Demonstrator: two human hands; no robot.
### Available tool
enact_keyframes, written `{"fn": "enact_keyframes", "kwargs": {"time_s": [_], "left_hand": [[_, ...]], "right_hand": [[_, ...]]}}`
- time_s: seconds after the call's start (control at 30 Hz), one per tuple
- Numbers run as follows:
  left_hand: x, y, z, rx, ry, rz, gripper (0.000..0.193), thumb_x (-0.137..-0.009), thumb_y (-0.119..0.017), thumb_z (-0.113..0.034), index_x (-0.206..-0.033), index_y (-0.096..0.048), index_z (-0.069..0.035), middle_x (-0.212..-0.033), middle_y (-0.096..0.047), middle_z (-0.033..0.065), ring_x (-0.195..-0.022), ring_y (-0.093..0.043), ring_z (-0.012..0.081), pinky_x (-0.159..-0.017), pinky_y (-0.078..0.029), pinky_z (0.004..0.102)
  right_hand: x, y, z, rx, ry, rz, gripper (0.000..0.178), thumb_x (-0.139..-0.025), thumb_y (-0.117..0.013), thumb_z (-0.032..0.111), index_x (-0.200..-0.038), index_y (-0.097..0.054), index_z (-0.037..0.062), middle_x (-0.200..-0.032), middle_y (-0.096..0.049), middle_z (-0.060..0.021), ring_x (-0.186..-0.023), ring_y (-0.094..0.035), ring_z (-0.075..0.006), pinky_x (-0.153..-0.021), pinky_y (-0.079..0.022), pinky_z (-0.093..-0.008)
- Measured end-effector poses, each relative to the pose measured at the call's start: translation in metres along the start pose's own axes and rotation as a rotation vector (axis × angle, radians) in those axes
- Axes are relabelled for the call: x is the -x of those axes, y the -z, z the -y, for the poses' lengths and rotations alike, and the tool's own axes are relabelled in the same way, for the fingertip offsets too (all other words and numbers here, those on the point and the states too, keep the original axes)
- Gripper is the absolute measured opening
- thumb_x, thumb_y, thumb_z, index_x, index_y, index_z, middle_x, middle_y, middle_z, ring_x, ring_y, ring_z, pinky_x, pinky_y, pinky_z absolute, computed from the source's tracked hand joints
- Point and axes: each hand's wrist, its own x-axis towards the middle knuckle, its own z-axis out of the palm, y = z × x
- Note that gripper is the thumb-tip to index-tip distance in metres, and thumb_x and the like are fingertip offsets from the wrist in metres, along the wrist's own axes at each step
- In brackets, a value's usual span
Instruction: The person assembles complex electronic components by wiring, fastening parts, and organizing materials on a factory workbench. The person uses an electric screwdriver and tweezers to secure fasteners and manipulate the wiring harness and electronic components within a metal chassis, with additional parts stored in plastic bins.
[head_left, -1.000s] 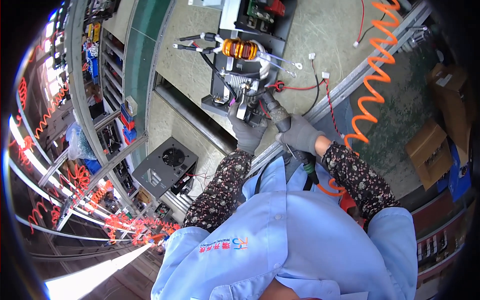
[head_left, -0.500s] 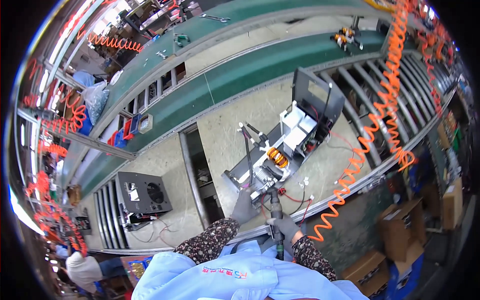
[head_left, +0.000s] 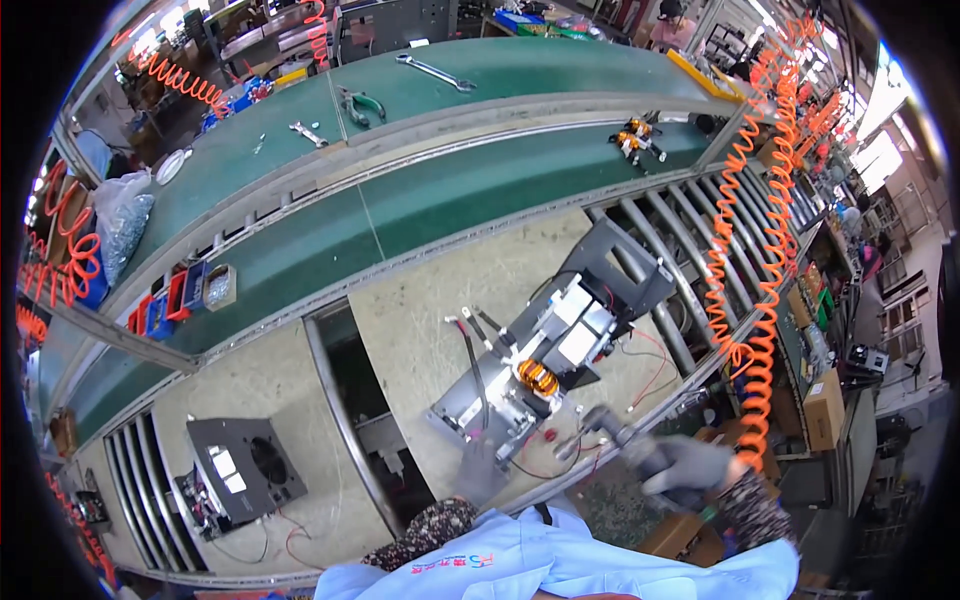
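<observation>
My left hand (head_left: 481,474), in a grey glove, is at the near left corner of an open electrical unit (head_left: 522,428). Its fingertips are closed at the lower end of a black cable (head_left: 472,362); what they grip is hidden. The unit has a dark base plate, white blocks, an orange copper-wound coil (head_left: 537,378) and a raised dark panel (head_left: 625,268). My gloved right hand (head_left: 692,470) is wrapped round a dark power driver (head_left: 640,446), blurred by motion. The driver's head points left, apart from the unit, over the bench's front edge.
Another dark unit with a fan opening (head_left: 248,462) sits on the left board. Rollers (head_left: 660,235) continue right of the work board. Orange coiled hoses (head_left: 765,330) hang at the right. A wrench (head_left: 436,73) and pliers (head_left: 362,106) lie on the green upper shelf.
My right hand has lifted the driver away from the unit's near edge, to the right. My left hand stays at the unit's corner. The whole view has shifted.
</observation>
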Motion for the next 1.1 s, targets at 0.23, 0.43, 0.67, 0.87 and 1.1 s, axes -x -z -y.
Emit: {"fn": "enact_keyframes", "kwargs": {"time_s": [0.23,0.43,0.67,0.87,1.1], "left_hand": [[0.007,-0.001,0.004,-0.010,-0.067,-0.044,0.059,-0.057,-0.063,-0.019,-0.106,-0.039,0.005,-0.107,-0.043,0.0242,-0.096,-0.043,0.0385,-0.084,-0.037,0.0430],[0.013,-0.020,0.007,-0.034,0.093,0.099,0.059,-0.063,-0.057,-0.032,-0.108,-0.042,0.002,-0.111,-0.045,0.0219,-0.105,-0.041,0.0328,-0.084,-0.035,0.0425],[0.016,-0.013,0.016,-0.083,0.008,0.126,0.059,-0.064,-0.056,-0.034,-0.110,-0.040,0.000,-0.110,-0.047,0.0172,-0.108,-0.040,0.0304,-0.085,-0.034,0.0434],[0.000,0.005,0.008,-0.051,0.041,0.195,0.060,-0.062,-0.058,-0.028,-0.111,-0.038,0.000,-0.113,-0.044,0.0187,-0.110,-0.038,0.0314,-0.088,-0.031,0.0421],[-0.003,0.001,0.010,-0.030,-0.008,0.033,0.059,-0.064,-0.059,-0.017,-0.114,-0.037,0.003,-0.102,-0.045,0.0237,-0.094,-0.045,0.0371,-0.076,-0.039,0.0428]], "right_hand": [[-0.055,0.083,0.252,0.853,1.060,-0.788,0.040,-0.061,-0.063,0.018,-0.094,-0.051,-0.0022,-0.079,-0.056,-0.0074,-0.071,-0.052,-0.0128,-0.065,-0.043,-0.0279],[-0.206,0.111,0.447,1.217,0.625,-1.384,0.049,-0.070,-0.060,0.039,-0.101,-0.049,0.0027,-0.095,-0.056,-0.0198,-0.089,-0.054,-0.0329,-0.075,-0.043,-0.0370],[-0.252,0.057,0.481,1.381,0.784,-1.736,0.041,-0.078,-0.047,0.037,-0.110,-0.051,0.0125,-0.107,-0.052,-0.0137,-0.097,-0.050,-0.0270,-0.081,-0.039,-0.0353],[-0.267,0.054,0.474,1.146,0.521,-1.404,0.036,-0.078,-0.046,0.033,-0.102,-0.055,0.0078,-0.104,-0.055,-0.0142,-0.096,-0.052,-0.0312,-0.078,-0.042,-0.0386],[-0.280,0.116,0.415,1.754,0.502,-1.350,0.027,-0.077,-0.046,0.016,-0.100,-0.055,0.0050,-0.090,-0.060,-0.0118,-0.077,-0.059,-0.0263,-0.059,-0.044,-0.0410]]}}
